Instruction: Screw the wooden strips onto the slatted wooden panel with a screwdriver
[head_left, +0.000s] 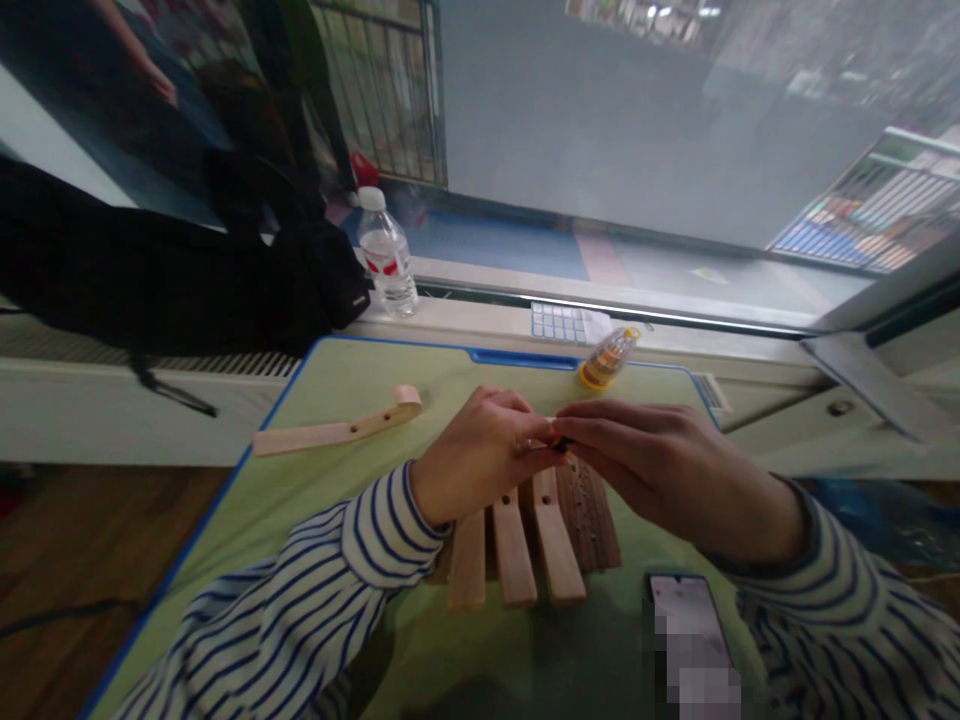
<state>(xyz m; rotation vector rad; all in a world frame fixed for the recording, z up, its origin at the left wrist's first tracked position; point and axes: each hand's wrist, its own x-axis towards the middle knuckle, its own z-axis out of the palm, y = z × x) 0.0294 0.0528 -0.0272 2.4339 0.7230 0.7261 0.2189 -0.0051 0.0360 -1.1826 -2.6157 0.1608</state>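
Note:
My left hand [487,450] and my right hand [652,460] meet fingertip to fingertip above the middle of the table. Between them is a small dark piece [562,444], pinched by both, too small to name. Just below the hands, several pale wooden strips with dark holes [516,560] lie side by side, their far ends hidden by my fingers. They rest on a brown ridged piece [592,510] with rows of small holes. Off to the left lies another wooden strip [322,437] with two dark holes and a curled pale piece [407,398] at its far end.
The light green table [292,530] has a blue edge. A glue bottle with a yellow base [609,358] stands at its back right, and a phone [686,610] lies front right. On the sill are a water bottle [388,262] and a black bag [300,270]. People stand beyond the window.

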